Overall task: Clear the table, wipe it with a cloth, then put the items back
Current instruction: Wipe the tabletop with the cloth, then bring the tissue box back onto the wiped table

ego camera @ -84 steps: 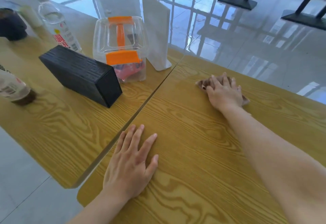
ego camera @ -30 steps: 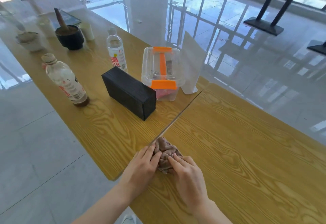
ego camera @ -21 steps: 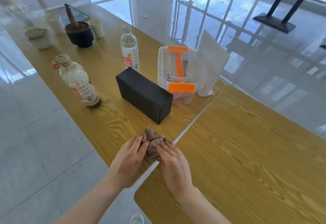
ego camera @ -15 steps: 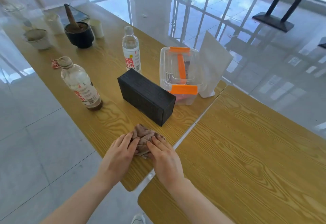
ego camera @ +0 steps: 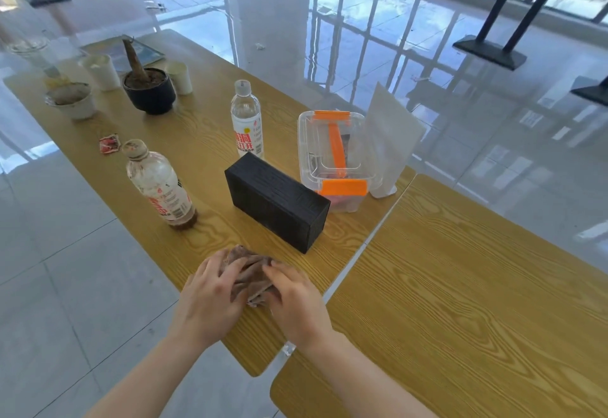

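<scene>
A crumpled brown cloth (ego camera: pixel 250 273) lies near the front edge of the left wooden table (ego camera: pixel 210 230). My left hand (ego camera: pixel 210 297) and my right hand (ego camera: pixel 296 299) cup it from both sides, fingers curled over it. Behind the cloth stand a black box (ego camera: pixel 278 204), a clear container with an orange lid (ego camera: pixel 332 158), a white card stand (ego camera: pixel 391 141), a water bottle (ego camera: pixel 246 125) and a nearly empty tea bottle (ego camera: pixel 158 184). The right wooden table (ego camera: pixel 467 286) shows bare wood.
At the far end of the left table are a black pot (ego camera: pixel 149 90), a pale bowl (ego camera: pixel 70 100), two white cups (ego camera: pixel 100 70) and a red wrapper (ego camera: pixel 109 145). A narrow gap (ego camera: pixel 362 246) separates the tables. Glossy floor and black table bases surround them.
Both hands have carried the bunched cloth from the right table across the gap onto the left table, stopping in front of the black box. The items on the left table have not moved.
</scene>
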